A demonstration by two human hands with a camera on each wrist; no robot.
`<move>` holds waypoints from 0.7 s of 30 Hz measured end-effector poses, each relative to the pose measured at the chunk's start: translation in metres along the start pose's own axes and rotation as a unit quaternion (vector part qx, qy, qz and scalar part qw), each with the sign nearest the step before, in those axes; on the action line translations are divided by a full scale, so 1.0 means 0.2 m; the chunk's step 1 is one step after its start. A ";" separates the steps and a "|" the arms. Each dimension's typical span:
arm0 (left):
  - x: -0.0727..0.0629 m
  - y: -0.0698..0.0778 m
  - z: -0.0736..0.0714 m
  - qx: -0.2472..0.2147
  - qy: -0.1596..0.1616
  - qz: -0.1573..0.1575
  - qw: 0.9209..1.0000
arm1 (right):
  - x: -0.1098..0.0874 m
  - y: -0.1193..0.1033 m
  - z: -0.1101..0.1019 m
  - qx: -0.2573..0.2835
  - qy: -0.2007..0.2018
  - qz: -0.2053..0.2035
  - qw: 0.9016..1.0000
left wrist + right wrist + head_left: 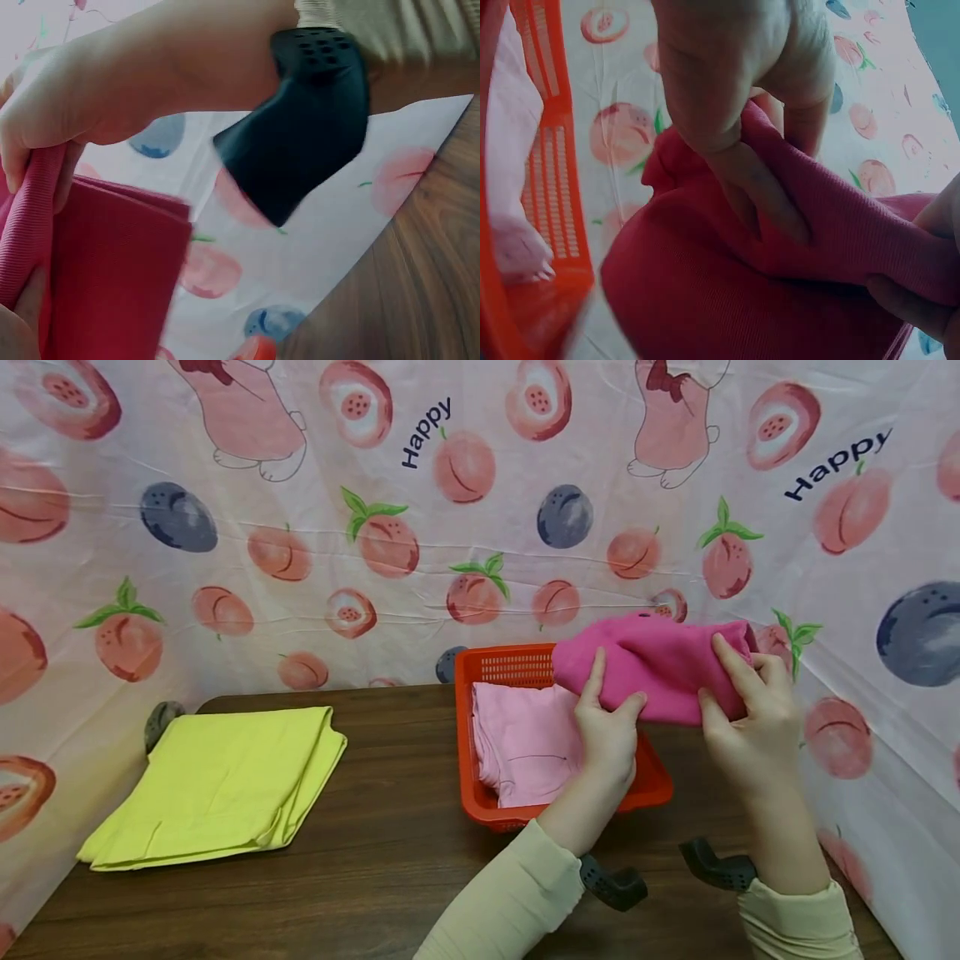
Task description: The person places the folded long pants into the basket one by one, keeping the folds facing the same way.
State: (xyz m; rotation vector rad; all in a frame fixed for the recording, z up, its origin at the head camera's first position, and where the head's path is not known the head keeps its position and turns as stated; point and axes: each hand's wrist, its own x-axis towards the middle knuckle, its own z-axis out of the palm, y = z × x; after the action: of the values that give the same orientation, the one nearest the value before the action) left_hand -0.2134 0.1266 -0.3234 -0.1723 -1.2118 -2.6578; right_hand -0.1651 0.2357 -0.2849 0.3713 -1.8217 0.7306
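A folded hot-pink garment [660,668] is held up in the air over the right side of the red plastic basket [471,777]. My left hand [609,735] pinches its left part between thumb and fingers. At its other end my right hand [757,718] grips the cloth, thumb on the near face. The ribbed fabric [832,202] bunches between both hands in the right wrist view. Inside the basket lies a folded light-pink garment [528,743], partly hidden behind the left hand and forearm.
A folded yellow garment [217,785] lies on the left of the dark wooden table [360,893], with a dark grey object [161,722] beside its far corner. Peach-printed cloth [405,635] hangs around the back and sides. Black wrist mounts [613,883] sit on both wrists.
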 end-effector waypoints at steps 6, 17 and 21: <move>0.03 0.06 -0.07 -0.022 -0.014 -0.018 0.999 | -0.03 -0.02 0.07 0.016 0.015 0.000 1.000; 0.11 0.18 -0.13 -0.046 -0.032 0.012 0.998 | -0.05 -0.10 0.17 0.072 0.056 0.037 0.995; 0.14 0.22 -0.15 -0.060 -0.039 0.015 0.997 | -0.07 -0.13 0.19 0.101 0.065 0.084 0.989</move>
State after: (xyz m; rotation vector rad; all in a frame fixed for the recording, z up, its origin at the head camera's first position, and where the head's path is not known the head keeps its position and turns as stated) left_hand -0.2310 0.0715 -0.3055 -0.3148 -1.0626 -2.7217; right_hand -0.1722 0.1905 -0.2989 0.2971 -1.6749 1.0367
